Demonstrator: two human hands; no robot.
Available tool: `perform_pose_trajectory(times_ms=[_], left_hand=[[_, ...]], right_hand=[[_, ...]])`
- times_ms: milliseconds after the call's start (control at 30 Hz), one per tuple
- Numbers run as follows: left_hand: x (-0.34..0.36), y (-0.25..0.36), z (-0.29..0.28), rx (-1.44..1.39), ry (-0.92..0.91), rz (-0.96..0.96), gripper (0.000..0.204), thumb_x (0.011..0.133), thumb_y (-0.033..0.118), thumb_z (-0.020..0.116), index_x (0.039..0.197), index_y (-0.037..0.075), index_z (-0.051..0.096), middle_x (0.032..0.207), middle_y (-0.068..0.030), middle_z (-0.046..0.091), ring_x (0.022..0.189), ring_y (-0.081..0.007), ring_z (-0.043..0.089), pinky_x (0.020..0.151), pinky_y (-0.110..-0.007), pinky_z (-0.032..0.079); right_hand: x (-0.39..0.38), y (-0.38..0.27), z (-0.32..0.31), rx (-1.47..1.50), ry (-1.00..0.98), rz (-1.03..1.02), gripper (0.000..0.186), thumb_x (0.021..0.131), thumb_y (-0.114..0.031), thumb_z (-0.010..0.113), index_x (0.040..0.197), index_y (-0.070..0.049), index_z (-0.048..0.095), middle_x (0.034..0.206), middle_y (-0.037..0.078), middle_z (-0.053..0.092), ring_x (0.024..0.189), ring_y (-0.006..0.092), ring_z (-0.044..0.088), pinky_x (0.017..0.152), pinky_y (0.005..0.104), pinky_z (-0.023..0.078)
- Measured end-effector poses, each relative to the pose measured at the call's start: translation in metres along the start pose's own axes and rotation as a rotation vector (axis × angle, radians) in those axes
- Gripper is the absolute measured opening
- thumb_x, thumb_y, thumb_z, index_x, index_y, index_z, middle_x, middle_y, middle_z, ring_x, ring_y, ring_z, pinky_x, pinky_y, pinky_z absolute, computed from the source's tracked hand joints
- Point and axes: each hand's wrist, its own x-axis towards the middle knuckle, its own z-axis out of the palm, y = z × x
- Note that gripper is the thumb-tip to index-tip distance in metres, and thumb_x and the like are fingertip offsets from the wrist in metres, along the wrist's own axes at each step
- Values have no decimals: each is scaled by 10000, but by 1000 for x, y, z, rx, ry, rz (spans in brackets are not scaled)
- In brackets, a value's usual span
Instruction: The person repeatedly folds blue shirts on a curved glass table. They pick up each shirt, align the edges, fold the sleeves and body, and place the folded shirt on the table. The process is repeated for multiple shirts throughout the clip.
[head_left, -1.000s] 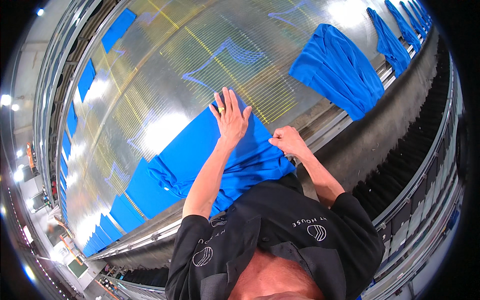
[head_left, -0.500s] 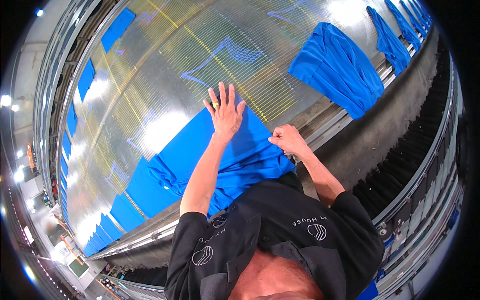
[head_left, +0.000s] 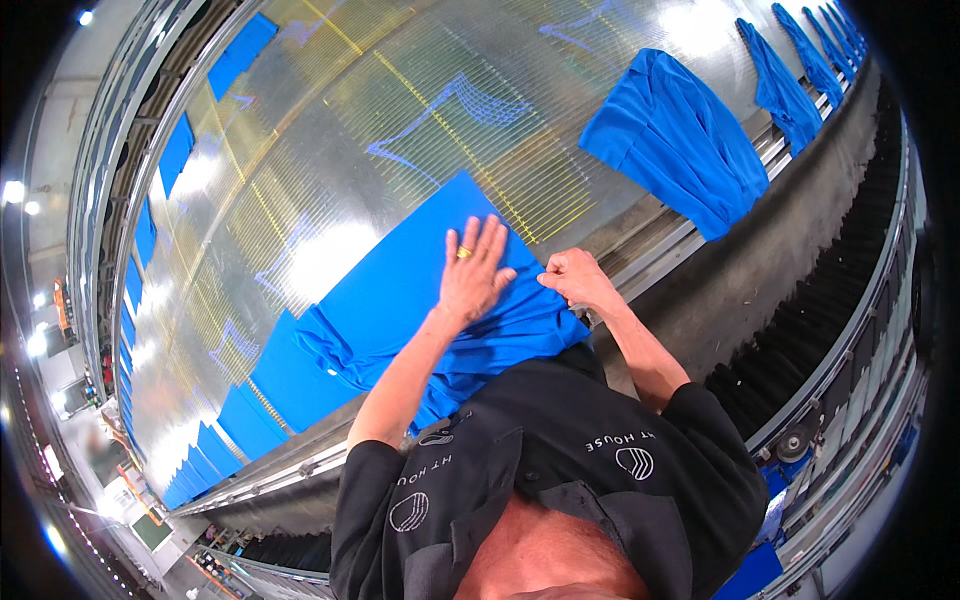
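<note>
A piece of blue cloth (head_left: 390, 262) lies over the near edge of the long table in front of me. Its far part is spread smooth to a corner, while the part towards my body is gathered in loose folds. My left hand (head_left: 474, 275), with a ring on one finger, rests flat on the smooth part with its fingers stretched out. At the cloth's right edge my right hand (head_left: 578, 278) is closed, thumb and fingers pinching that edge. The rest of the cloth near my waist is partly hidden by my left forearm.
The shiny tabletop (head_left: 330, 150) carries yellow ruled lines and blue outline marks. Another blue cloth (head_left: 675, 140) hangs partly over the edge to my right, with several more beyond. Flat blue pieces (head_left: 250, 415) line the left. A metal rail (head_left: 665, 245) runs along the edge.
My left hand has slid back from the cloth's far corner towards me and slightly right, uncovering that corner. My right hand keeps its pinch in about the same place.
</note>
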Motion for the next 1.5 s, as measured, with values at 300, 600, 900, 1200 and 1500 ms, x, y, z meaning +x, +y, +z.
perform_pose_trajectory(times_ms=[300, 600, 900, 1200, 1500], left_hand=[[7, -37, -11, 107, 0, 93, 738, 993, 533, 428, 1543, 64, 282, 1624, -111, 236, 1513, -307, 162, 1210, -543, 119], [19, -92, -23, 172, 99, -97, 736, 1008, 549, 389, 1557, 77, 255, 1632, -94, 222, 1513, -303, 163, 1213, -540, 112], [-16, -51, -11, 146, 71, -73, 705, 1006, 486, 431, 1553, 73, 261, 1643, -101, 182, 1518, -362, 103, 1200, -588, 79], [43, -60, -17, 169, 101, -77, 708, 1002, 507, 439, 1554, 97, 271, 1637, -77, 205, 1516, -357, 100, 1199, -591, 99], [36, -12, -1, 129, 124, -176, 736, 1002, 501, 427, 1559, 60, 237, 1649, -114, 157, 1511, -423, 48, 1172, -647, 74]], right_hand=[[0, -1, 0, -23, 14, -14, 270, 818, -233, 720, 758, 25, 669, 566, 98, 616, 470, 188, 625, 489, 338, 532], [0, 1, 2, -9, 12, 13, 257, 828, -225, 718, 770, 22, 676, 590, 96, 631, 485, 176, 630, 489, 332, 535], [-4, 1, 2, -100, 83, -64, 222, 807, -224, 731, 792, -7, 686, 684, 139, 675, 689, 290, 681, 675, 421, 531], [-4, 2, 0, -157, 96, -77, 193, 791, -237, 746, 796, -52, 694, 756, 145, 700, 784, 330, 692, 734, 437, 528], [-2, 5, -7, -171, 30, -129, 182, 768, -230, 762, 789, -62, 694, 762, 148, 705, 812, 340, 698, 747, 445, 534]])
